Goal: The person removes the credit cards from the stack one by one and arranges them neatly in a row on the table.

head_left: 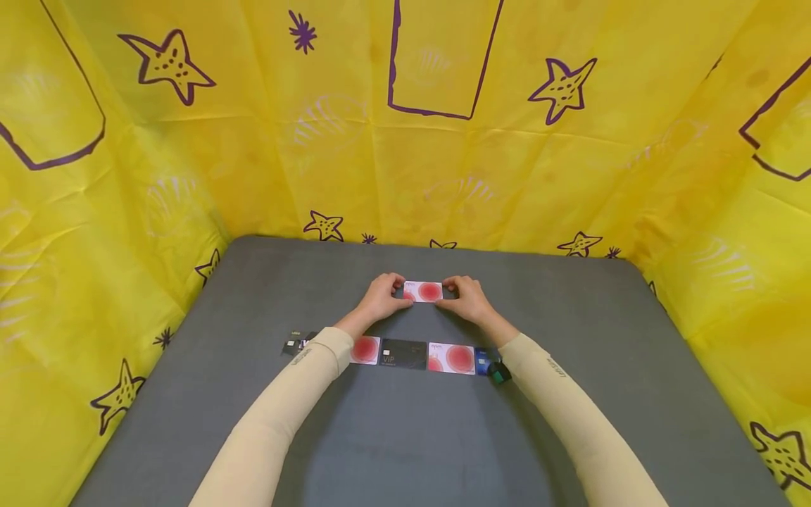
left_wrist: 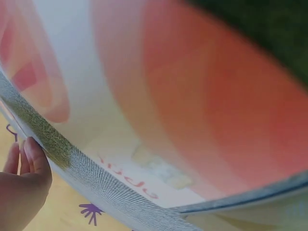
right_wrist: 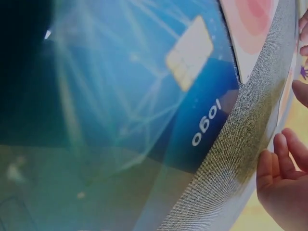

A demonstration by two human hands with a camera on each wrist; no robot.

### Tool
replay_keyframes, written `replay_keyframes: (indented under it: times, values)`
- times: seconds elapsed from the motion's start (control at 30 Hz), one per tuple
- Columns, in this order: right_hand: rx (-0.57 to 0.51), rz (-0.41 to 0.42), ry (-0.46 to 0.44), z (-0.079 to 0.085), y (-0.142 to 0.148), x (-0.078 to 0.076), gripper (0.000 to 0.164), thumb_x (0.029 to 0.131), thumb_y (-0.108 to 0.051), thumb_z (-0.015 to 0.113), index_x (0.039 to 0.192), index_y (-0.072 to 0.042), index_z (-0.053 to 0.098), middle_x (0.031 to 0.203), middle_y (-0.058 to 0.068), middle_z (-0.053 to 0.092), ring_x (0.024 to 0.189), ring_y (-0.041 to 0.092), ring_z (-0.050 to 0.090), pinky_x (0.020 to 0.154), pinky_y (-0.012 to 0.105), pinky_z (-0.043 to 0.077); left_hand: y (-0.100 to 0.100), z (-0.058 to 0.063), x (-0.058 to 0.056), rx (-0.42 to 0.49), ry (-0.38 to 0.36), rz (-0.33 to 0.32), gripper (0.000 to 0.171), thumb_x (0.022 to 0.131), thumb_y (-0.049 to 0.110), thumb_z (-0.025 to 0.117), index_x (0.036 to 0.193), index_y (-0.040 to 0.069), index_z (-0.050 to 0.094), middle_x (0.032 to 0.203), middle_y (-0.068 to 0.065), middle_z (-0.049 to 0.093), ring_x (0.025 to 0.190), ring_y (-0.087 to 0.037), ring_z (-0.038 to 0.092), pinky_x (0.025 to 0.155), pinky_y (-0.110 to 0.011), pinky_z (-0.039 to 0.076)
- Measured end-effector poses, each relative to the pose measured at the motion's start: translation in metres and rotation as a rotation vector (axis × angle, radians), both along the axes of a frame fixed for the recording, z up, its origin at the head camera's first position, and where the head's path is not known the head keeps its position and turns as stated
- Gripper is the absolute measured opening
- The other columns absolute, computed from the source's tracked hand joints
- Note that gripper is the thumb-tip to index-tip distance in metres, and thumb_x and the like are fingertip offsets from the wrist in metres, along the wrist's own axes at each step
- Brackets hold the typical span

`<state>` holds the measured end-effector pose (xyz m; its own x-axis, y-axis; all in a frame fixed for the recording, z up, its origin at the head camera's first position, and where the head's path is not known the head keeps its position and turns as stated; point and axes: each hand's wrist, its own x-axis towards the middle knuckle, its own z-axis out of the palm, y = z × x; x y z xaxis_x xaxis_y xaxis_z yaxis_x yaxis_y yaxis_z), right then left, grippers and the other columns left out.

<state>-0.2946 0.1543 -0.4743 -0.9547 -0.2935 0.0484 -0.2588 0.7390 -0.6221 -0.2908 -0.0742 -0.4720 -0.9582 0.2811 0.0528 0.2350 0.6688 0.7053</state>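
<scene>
Both hands hold one white bank card with red circles, just beyond a row of other cards. My left hand pinches its left end between thumb and fingers, and my right hand does the same at its right end. Nearer to me in the row lie a white-and-red card, a black VIP card, another white-and-red card and a blue card. At the row's left end a dark card is partly covered by the left sleeve. A blue card fills much of the right wrist view.
The cards lie on a grey cloth-covered table. Yellow fabric with purple starfish drawings stands along its back and both sides. Dark wrist cameras, such as the right one, hang close over the row's ends.
</scene>
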Motion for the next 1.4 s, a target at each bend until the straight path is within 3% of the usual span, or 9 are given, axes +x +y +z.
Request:
replay_keyframes:
  times: [0.63, 0.97, 1.13, 1.4]
  values:
    - [0.002, -0.014, -0.026, -0.0041, -0.0038, -0.0052, 0.051, 0.082, -0.024, 0.078, 0.121, 0.003, 0.061, 0.109, 0.017, 0.059, 0.108, 0.037, 0.046, 0.097, 0.047, 0.035, 0.0025, -0.0055, -0.0089, -0.050, -0.006, 0.028, 0.046, 0.081, 0.018, 0.079, 0.117, -0.004, 0.061, 0.106, -0.017, 0.056, 0.100, -0.029, 0.052, 0.092, -0.039, 0.042]
    - [-0.007, -0.030, -0.057, -0.0028, -0.0052, -0.0058, 0.048, 0.082, -0.023, 0.078, 0.119, 0.002, 0.060, 0.107, 0.017, 0.058, 0.108, 0.037, 0.045, 0.097, 0.048, 0.034, 0.0050, -0.0029, -0.0099, -0.053, -0.074, 0.054, 0.046, 0.082, 0.019, 0.079, 0.118, -0.001, 0.061, 0.105, -0.014, 0.056, 0.099, -0.027, 0.051, 0.092, -0.038, 0.042]
    - [-0.028, -0.045, -0.058, -0.0027, -0.0062, -0.0049, 0.048, 0.080, -0.020, 0.079, 0.117, 0.002, 0.058, 0.105, 0.016, 0.058, 0.106, 0.036, 0.046, 0.096, 0.046, 0.035, 0.0064, -0.0013, -0.0092, -0.035, -0.098, 0.077, 0.046, 0.081, 0.018, 0.080, 0.119, 0.001, 0.059, 0.103, -0.012, 0.056, 0.096, -0.026, 0.051, 0.089, -0.037, 0.042]
    - [-0.093, -0.056, -0.041, -0.0044, -0.0086, -0.0041, 0.050, 0.080, -0.016, 0.080, 0.118, 0.003, 0.053, 0.103, 0.015, 0.061, 0.096, 0.032, 0.051, 0.088, 0.041, 0.040, 0.0093, -0.0043, -0.0078, 0.009, -0.068, 0.107, 0.047, 0.080, 0.014, 0.080, 0.119, 0.003, 0.056, 0.098, -0.009, 0.060, 0.088, -0.022, 0.055, 0.082, -0.035, 0.045]
